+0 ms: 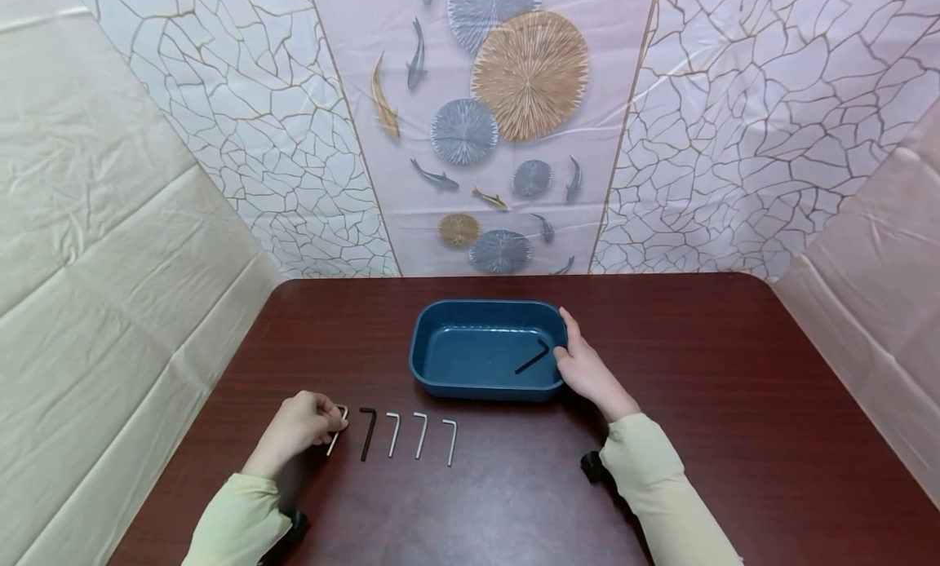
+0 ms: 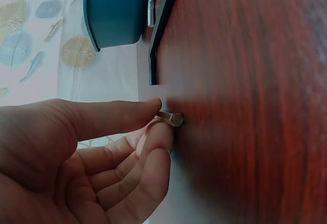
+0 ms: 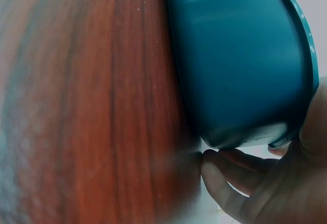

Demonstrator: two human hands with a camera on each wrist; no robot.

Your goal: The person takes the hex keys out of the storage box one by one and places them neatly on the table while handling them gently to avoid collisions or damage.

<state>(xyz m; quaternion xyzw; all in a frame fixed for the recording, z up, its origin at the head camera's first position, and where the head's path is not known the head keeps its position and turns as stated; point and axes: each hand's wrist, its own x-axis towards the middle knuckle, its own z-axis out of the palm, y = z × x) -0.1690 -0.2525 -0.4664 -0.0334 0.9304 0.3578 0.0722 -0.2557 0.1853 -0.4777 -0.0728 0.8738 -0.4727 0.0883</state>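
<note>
At the left end of a row, my left hand (image 1: 301, 423) pinches a silver hex key (image 2: 177, 119) between thumb and fingertips, close over the table. Next to it lies a black hex key (image 1: 369, 435), then three silver ones, the rightmost (image 1: 452, 444) nearest the middle of the table. My right hand (image 1: 587, 372) grips the right end of a blue rectangular tub (image 1: 481, 391), thumb over the rim and fingers along the outside wall. Inside the tub another black hex key (image 1: 530, 359) lies by its right end.
The dark red-brown table (image 1: 529, 493) has a patterned cloth backdrop (image 1: 485, 142) behind it. Pale cloth walls (image 1: 110, 248) stand at both sides. Black straps or devices (image 1: 593, 466) show at both wrists.
</note>
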